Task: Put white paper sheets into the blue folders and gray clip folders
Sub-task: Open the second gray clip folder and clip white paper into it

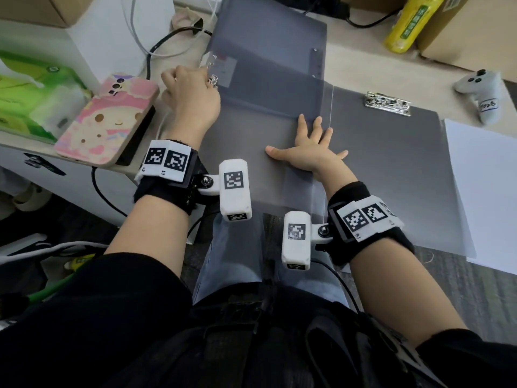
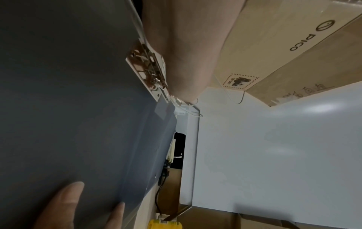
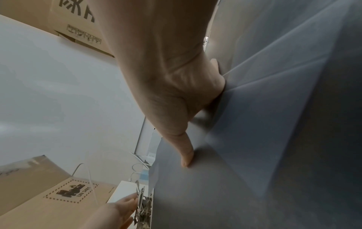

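Right hand (image 1: 309, 152) lies flat on matte gray clip folder (image 1: 391, 169); left hand (image 1: 193, 96) pinches its metal clip (image 1: 212, 79).

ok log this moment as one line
left hand: grips metal clip | right hand: flat on gray clip folder | white paper: beside folder, not yet in

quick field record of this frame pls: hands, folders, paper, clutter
left hand: grips the metal clip at the left edge of the upper gray plastic clip folder
right hand: fingers spread, pressing flat on that folder
second gray clip folder: lies underneath, to the right, its silver clip at the top
white paper sheets: stacked right of the folders, none inserted
clutter: pink cartoon phone case, yellow bottle, white controller, cardboard boxes
blue folders: not seen
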`<control>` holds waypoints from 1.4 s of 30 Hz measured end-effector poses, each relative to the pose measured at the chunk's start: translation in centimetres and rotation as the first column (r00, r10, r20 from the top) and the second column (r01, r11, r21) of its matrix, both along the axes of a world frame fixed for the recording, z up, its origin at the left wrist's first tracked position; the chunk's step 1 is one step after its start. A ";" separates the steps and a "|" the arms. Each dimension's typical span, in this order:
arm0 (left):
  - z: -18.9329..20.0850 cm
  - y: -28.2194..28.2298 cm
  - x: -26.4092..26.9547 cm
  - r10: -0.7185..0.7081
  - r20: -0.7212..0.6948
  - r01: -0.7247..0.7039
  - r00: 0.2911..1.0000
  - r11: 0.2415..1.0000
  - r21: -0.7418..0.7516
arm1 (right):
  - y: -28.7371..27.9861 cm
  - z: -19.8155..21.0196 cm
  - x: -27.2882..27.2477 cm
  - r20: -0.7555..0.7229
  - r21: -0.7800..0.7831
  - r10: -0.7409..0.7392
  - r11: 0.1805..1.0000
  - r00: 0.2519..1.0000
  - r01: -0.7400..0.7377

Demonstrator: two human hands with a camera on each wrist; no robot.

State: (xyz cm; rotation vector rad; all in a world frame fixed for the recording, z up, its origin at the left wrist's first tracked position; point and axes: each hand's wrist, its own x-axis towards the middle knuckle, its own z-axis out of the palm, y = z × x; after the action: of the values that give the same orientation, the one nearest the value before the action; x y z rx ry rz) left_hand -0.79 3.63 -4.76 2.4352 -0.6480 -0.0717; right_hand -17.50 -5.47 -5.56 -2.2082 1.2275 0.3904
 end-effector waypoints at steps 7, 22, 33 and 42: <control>0.1 -0.9 -0.2 0.030 0.049 -0.036 0.998 0.989 0.140 | -0.2 -0.2 0.0 0.024 0.020 0.003 1.000 1.000 -0.003; -0.8 -11.2 -6.3 -0.444 -0.030 0.433 0.896 0.885 -0.174 | -9.3 1.5 -3.9 0.425 -0.107 -0.125 0.976 0.896 0.187; -2.6 -19.7 -10.8 -0.502 -0.209 0.464 0.839 0.862 -0.204 | -16.8 -0.2 -9.2 0.004 -0.265 -0.339 0.907 0.941 0.328; -3.7 -23.7 -12.5 -0.419 -0.151 0.375 0.895 0.892 -0.254 | -18.4 -0.5 -10.0 -0.118 -0.105 -0.258 0.963 0.959 0.247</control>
State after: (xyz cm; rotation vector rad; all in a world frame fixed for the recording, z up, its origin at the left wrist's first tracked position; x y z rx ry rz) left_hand -13.25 -20.05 -8.46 2.0171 -0.9982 -0.3898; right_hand -27.45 -23.83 -6.07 -2.0896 1.6053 0.3874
